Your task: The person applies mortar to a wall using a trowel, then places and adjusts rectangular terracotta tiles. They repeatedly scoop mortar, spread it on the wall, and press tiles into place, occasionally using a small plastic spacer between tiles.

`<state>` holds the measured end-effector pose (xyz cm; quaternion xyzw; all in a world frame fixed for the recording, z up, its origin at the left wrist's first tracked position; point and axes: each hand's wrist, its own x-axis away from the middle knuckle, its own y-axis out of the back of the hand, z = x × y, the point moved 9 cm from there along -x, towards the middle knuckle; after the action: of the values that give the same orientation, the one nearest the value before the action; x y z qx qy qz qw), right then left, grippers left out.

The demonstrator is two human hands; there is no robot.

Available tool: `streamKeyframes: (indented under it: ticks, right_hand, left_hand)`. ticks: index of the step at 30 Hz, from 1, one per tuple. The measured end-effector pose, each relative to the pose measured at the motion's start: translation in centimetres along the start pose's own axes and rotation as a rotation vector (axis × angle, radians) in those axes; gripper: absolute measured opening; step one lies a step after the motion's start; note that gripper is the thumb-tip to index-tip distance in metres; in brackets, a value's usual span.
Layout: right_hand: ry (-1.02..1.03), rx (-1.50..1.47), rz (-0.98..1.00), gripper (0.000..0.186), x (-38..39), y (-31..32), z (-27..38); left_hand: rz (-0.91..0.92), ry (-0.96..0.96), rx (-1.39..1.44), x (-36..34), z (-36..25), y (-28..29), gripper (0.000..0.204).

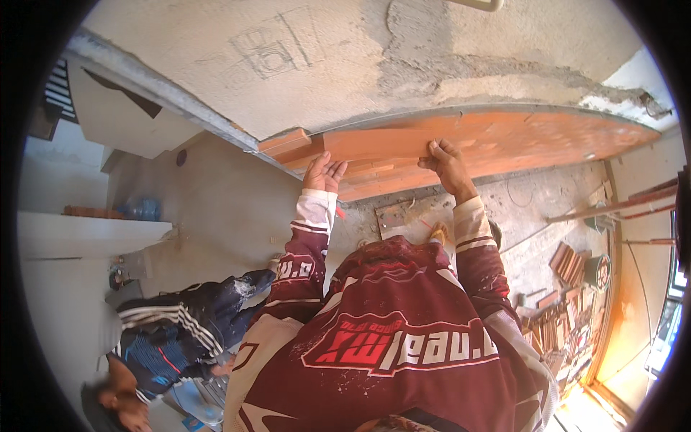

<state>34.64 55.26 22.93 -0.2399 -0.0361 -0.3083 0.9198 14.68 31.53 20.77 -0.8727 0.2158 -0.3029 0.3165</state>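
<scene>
A long terracotta tile (376,144) lies against the band of orange tiles (533,140) on the wall before me, below a thin string (340,126). My right hand (444,162) grips the tile's right end, thumb on its face. My left hand (324,173) is at the tile's lower left, fingers apart and slightly curled, holding nothing. A shorter tile piece (284,140) sits at the band's left end. Rough plaster with pencil marks (270,54) is above.
A co-worker (173,338) in dark striped clothing is at lower left. A white ledge (93,234) holds bricks and a water jug (140,209). Loose tiles (568,263) and a bucket (596,273) are on the right floor. A long pole (583,216) crosses the right side.
</scene>
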Motion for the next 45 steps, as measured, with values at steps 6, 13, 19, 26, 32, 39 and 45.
streamKeyframes:
  ticks: [6,13,19,26,32,39,45]
  right_hand:
    - [-0.127,-0.149,-0.079,0.028,7.7,2.4,-5.5]
    - [-0.203,-0.242,-0.729,0.022,21.7,9.8,-18.9]
    - [-0.157,-0.129,-1.270,0.023,39.1,16.1,-27.7]
    - [-0.264,-0.345,-1.717,0.018,51.4,18.3,-34.4]
    - [-0.505,-0.156,-1.766,0.025,54.8,23.9,-42.6]
    - [-0.703,0.177,-1.713,0.026,47.8,31.9,-46.6]
    - [-0.550,-0.238,-1.877,0.020,46.1,38.8,-63.0]
  left_hand:
    - [0.022,0.221,-0.062,2.8,6.2,5.2,0.019]
    - [-0.112,0.623,-0.677,7.6,16.2,19.0,0.053]
    - [0.769,0.573,-1.563,15.6,19.2,22.4,0.047]
    - [1.201,0.607,-1.945,19.3,21.8,19.4,0.025]
    - [1.007,0.755,-1.850,22.4,18.1,18.3,0.036]
    - [0.811,1.028,-2.039,25.7,19.9,19.7,0.045]
    - [0.691,1.293,-2.086,25.3,18.9,22.4,0.043]
